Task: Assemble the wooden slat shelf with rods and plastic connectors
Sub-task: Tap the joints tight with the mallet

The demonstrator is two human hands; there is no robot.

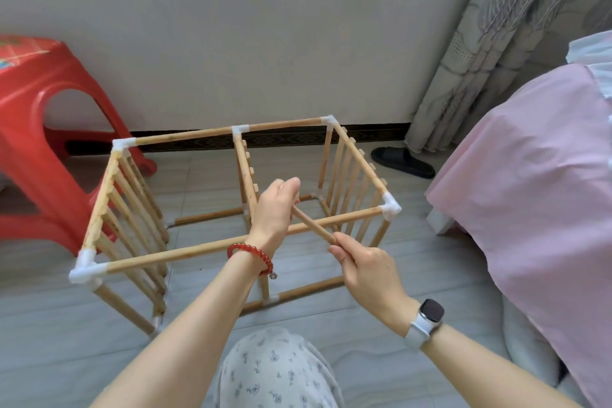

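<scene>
Down on the tiled floor [381, 315] stands the shelf frame [231, 209], its wooden rods joined by white plastic connectors [390, 207] at the corners, slatted panels upright at both ends. Above its near top rail, a loose rod [313, 225] lies slanted between both hands. The left hand [276, 209] curls its grip round the rod's far end; the right hand [364, 270] pinches the near end. A red stool [39, 129] stands left, a pink-covered bed [536, 182] right.
</scene>
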